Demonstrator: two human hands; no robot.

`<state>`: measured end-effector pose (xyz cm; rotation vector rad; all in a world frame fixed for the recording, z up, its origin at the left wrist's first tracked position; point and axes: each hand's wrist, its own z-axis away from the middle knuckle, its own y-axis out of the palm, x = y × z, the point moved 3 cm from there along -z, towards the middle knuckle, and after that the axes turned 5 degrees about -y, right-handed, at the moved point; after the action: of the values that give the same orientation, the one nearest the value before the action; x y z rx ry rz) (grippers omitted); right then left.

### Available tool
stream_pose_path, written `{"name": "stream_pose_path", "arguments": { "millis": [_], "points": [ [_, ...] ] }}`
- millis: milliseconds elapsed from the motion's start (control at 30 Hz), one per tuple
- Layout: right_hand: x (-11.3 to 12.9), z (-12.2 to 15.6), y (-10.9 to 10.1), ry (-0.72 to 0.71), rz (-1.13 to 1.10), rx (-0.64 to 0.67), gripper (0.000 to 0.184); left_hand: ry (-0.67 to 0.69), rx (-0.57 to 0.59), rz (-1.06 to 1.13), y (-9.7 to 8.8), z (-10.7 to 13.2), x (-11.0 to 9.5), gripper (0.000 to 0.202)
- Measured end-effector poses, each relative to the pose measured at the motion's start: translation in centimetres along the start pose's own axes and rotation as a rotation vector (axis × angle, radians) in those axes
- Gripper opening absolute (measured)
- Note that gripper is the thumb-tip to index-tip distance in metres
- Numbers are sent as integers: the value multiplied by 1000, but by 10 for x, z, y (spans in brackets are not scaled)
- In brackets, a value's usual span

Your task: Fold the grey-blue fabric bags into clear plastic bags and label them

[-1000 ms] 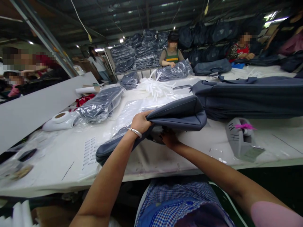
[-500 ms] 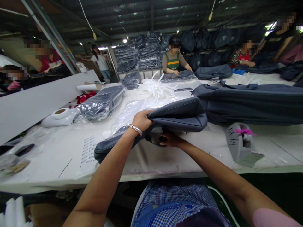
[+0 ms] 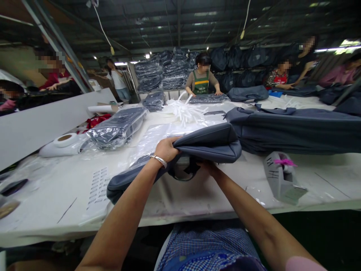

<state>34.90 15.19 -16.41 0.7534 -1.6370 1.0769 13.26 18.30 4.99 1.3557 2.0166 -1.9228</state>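
A folded grey-blue fabric cover (image 3: 208, 143) lies on the white table (image 3: 70, 192) in front of me, one end trailing down to the left. My left hand (image 3: 166, 149), with a silver bangle at the wrist, is closed on the cover's upper folded edge and lifts it. My right hand (image 3: 207, 166) reaches under the lifted fold, and its fingers are hidden by the fabric. A clear plastic bag (image 3: 158, 136) lies flat behind the cover.
A grey tape dispenser (image 3: 279, 177) stands at the right. A long dark cover (image 3: 296, 128) lies beyond it. A bagged cover (image 3: 118, 128) and a tape roll (image 3: 63, 141) sit at the left. White plastic strips (image 3: 183, 107) lie mid-table. Other people work at the far side.
My right hand has slid further beneath the raised fold. My left hand keeps its hold on the edge. The view has shifted slightly.
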Motion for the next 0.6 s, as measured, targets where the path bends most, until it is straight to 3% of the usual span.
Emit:
{"name": "stream_pose_path", "arguments": {
  "millis": [233,433,600],
  "points": [
    [1,1,14,16,-120,-98,29,-15,4,-14,1,-2,3,59],
    [20,11,9,-146,-44,-157,30,9,10,9,1,-1,2,61],
    [50,6,10,-288,40,-122,23,-17,-8,-26,0,-1,3,58]
  ]
}}
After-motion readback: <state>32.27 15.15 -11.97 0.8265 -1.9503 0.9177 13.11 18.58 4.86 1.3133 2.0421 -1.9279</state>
